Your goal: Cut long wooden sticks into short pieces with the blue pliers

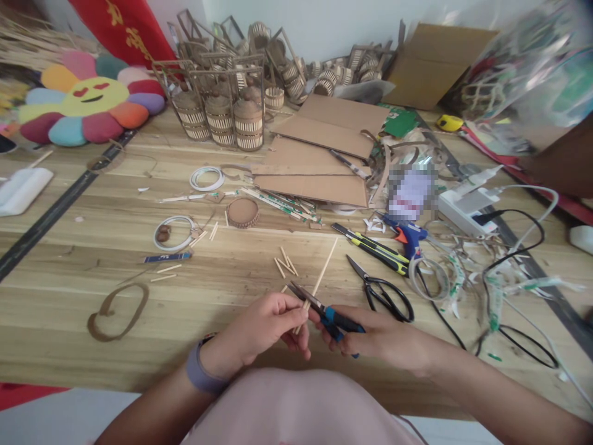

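My left hand [266, 327] pinches the near end of a long thin bamboo stick [323, 272] that points away across the wooden table [69, 309]. My right hand [375, 339] is closed on blue-handled cutting pliers [319, 309]. Their dark jaws sit around the stick just beyond my left fingertips. A few short cut stick pieces [285, 262] lie on the table right behind the jaws.
Black scissors [382, 290], a yellow-black utility knife [370, 246] and a blue glue gun [407, 238] lie to the right, with cables and a power strip [467, 207]. Cardboard sheets [319, 154], small woven bamboo lanterns [231, 117], tape rolls and a flower cushion [88, 99] stand farther back.
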